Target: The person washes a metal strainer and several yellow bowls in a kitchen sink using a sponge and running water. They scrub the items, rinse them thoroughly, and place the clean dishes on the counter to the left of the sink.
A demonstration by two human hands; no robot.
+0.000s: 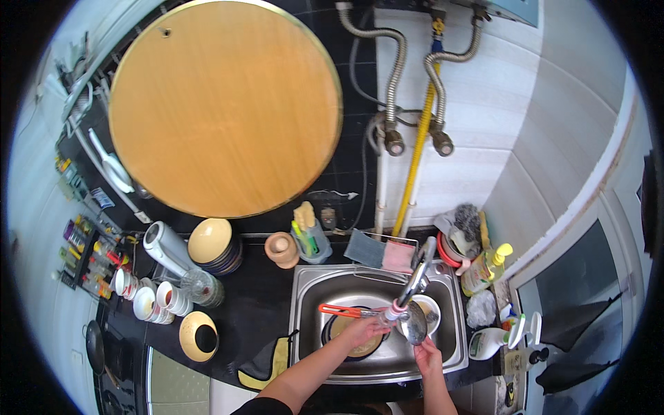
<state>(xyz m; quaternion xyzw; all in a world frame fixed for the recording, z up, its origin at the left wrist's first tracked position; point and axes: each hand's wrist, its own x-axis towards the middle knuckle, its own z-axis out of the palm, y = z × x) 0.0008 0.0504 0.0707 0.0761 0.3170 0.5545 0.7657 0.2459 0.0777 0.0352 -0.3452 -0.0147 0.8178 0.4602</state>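
Under the faucet (pixel 407 294) with its pink nozzle, a metal ladle (pixel 415 325) with an orange handle (pixel 339 310) is held over the sink. My left hand (pixel 361 330) is closed on it near the handle, and its shaft runs partly behind the nozzle. On the other side, the fingers of my right hand (pixel 427 354) are closed on the lower edge of its rounded head. Below my left hand lies a dark-rimmed bowl (pixel 330 337) in the sink basin (pixel 308 294). A white bowl (pixel 432 304) with something in it sits behind the ladle head.
A wire rack with a grey cloth (pixel 365 249) and a pink cloth (pixel 399 256) stands behind the sink. Bottles, including a yellow-capped one (pixel 483 271), line the right. Stacked bowls (pixel 210 242), cups and a wooden mortar (pixel 281 249) occupy the left counter; yellow-black cloth (pixel 277 363) lies nearer.
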